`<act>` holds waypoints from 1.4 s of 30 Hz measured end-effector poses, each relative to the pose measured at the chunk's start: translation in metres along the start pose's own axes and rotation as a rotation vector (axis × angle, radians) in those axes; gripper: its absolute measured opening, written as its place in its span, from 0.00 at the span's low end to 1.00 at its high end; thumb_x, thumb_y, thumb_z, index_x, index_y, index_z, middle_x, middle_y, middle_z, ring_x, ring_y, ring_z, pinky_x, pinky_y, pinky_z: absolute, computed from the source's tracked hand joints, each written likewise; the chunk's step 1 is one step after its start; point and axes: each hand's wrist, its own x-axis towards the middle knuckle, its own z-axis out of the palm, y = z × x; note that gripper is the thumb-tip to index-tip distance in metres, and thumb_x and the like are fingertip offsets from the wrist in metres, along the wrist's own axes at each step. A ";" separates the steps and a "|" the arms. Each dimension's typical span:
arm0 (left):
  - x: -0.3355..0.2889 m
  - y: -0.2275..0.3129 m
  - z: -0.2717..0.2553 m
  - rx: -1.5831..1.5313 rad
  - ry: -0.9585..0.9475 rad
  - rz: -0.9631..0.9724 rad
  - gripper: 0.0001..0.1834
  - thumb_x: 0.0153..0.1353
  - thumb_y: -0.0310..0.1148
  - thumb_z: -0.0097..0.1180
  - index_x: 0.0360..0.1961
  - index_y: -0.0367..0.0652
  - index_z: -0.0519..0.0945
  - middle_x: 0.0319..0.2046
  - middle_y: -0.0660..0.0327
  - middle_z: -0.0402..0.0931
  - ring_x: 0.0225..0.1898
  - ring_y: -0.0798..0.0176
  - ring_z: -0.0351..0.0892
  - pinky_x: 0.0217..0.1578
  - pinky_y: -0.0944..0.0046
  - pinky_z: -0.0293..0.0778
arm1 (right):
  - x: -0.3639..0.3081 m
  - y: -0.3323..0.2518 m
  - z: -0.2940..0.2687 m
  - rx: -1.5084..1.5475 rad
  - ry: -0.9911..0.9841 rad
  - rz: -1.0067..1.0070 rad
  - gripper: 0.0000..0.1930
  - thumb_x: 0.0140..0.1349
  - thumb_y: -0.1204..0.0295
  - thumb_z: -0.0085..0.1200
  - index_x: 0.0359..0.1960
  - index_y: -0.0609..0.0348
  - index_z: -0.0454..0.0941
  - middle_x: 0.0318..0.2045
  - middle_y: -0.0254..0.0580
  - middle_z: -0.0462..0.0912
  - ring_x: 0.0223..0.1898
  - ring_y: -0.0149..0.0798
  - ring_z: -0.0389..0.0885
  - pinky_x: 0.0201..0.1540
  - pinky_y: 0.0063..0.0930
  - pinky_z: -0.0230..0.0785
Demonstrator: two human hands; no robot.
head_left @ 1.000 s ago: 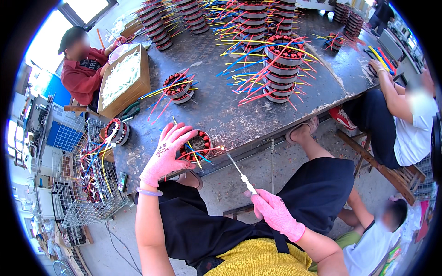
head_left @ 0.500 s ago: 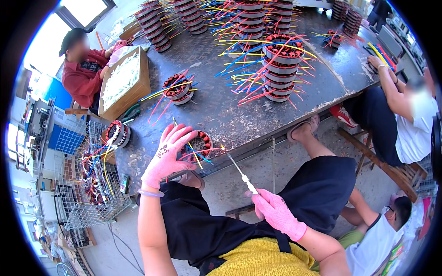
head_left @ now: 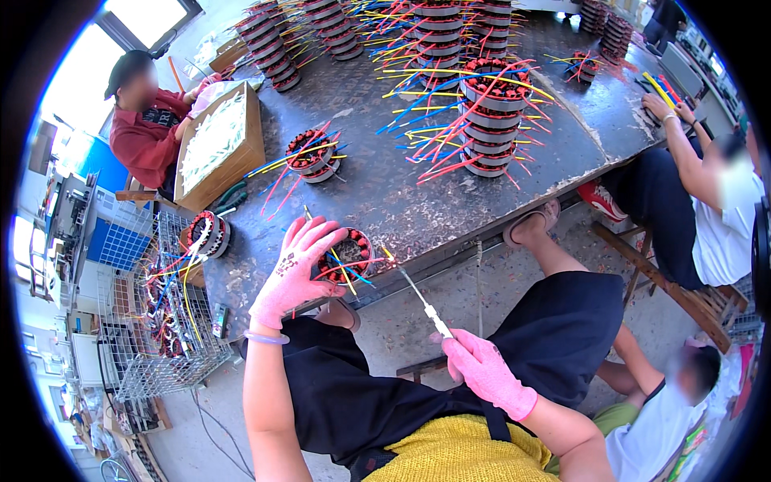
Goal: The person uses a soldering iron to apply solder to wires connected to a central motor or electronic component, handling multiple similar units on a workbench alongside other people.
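A slip of the right hand closed round the soldering iron could, at the table edge, scorch the red lead on the stator, whose nine o'clock side the spread left hand covers, any pinch hidden.

The pink-gloved left hand is resting against a wire-wound ring at the near edge of the table, while the gloved right hand is gripping a thin torch, its tip pointing toward the ring. Behind, a stack of rings is standing, wires sticking out, and a co-worker in red is sitting beside a wooden box.
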 end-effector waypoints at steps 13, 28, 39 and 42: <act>0.000 0.000 0.000 0.010 0.002 0.003 0.52 0.34 0.41 0.76 0.67 0.46 0.70 0.67 0.57 0.66 0.73 0.49 0.56 0.75 0.45 0.44 | 0.002 0.002 0.000 -0.020 0.002 0.002 0.19 0.74 0.62 0.45 0.55 0.65 0.75 0.22 0.33 0.72 0.23 0.24 0.70 0.29 0.25 0.65; 0.001 0.002 -0.001 -0.006 -0.007 -0.012 0.53 0.32 0.40 0.77 0.66 0.47 0.71 0.67 0.58 0.66 0.73 0.49 0.55 0.75 0.46 0.44 | 0.001 0.002 0.003 0.080 -0.004 0.042 0.18 0.75 0.65 0.45 0.56 0.63 0.77 0.24 0.26 0.69 0.24 0.21 0.65 0.28 0.18 0.57; 0.001 0.001 0.000 0.002 0.002 0.001 0.53 0.32 0.39 0.76 0.66 0.47 0.71 0.66 0.58 0.67 0.73 0.49 0.56 0.75 0.45 0.44 | 0.000 -0.005 0.001 -0.006 0.008 0.023 0.18 0.73 0.64 0.45 0.55 0.62 0.78 0.22 0.29 0.70 0.24 0.23 0.67 0.30 0.21 0.60; 0.001 0.000 0.001 0.005 0.001 0.000 0.53 0.32 0.39 0.76 0.66 0.47 0.71 0.66 0.58 0.67 0.73 0.49 0.56 0.75 0.45 0.44 | 0.000 -0.007 0.001 -0.043 0.012 0.007 0.18 0.74 0.64 0.45 0.55 0.62 0.78 0.23 0.28 0.69 0.24 0.22 0.66 0.29 0.20 0.59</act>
